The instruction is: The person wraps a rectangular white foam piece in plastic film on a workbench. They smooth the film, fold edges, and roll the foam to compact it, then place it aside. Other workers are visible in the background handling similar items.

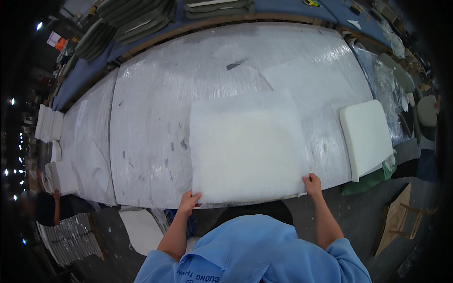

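Observation:
A thin white sheet of wadding (240,101) lies flat on the plastic-covered table in front of me. A cream, roughly square foam pad (247,155) shows within the sheet's outline; whether it is above or beneath the sheet I cannot tell. My left hand (189,202) is closed on the sheet's near left corner, at the table edge. At the near right corner, my right hand (312,184) has its fingers pinched together on the sheet's edge. Some of the fingertips on both hands are hidden.
A cream seat cushion (369,137) rests at the table's right end. Stacked grey pads (141,21) stand on a blue bench (278,10) beyond. White pads (48,123) are piled at the left, near another person's arm (57,207). A wooden frame (398,219) stands on the floor right.

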Motion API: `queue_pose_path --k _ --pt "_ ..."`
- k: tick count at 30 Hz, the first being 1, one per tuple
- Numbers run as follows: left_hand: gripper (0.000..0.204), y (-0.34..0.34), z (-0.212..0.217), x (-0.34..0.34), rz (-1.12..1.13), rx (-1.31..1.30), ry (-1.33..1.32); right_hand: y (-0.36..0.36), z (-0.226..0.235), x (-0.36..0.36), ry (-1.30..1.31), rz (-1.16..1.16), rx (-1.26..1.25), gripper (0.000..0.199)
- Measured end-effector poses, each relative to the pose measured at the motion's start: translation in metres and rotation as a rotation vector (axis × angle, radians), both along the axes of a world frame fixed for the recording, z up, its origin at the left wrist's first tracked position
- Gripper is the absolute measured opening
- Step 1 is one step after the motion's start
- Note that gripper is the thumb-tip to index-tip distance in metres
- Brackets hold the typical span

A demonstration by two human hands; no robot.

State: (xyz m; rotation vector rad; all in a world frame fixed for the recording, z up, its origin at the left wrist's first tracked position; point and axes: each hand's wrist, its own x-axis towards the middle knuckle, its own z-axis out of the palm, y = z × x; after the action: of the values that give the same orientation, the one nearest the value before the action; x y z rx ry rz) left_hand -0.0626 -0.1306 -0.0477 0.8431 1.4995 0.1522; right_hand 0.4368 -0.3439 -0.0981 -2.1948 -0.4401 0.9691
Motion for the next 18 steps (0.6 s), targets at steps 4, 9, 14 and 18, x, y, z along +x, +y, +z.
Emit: queue_pose_path --k 4,9,14,18 --pt "0.031 0.003 -0.003 0.003 -0.014 -0.001 0.01 -0.007 0.002 0.005 -0.016 0.012 0.025 0.016" --pt "0.037 0.008 0.001 0.006 -0.102 -0.133 0.014 -0.003 0.0 0.003 0.068 0.007 -0.019 0.015" --pt "0.056 0.042 0.013 -0.01 -0.161 -0.167 -0.015 0.019 0.037 0.008 0.307 -0.184 -0.009 0.02" --pt "0.051 0.072 0.01 0.009 0.012 -0.135 -0.079 0.05 0.044 0.02 0.156 -0.107 0.016 0.027"
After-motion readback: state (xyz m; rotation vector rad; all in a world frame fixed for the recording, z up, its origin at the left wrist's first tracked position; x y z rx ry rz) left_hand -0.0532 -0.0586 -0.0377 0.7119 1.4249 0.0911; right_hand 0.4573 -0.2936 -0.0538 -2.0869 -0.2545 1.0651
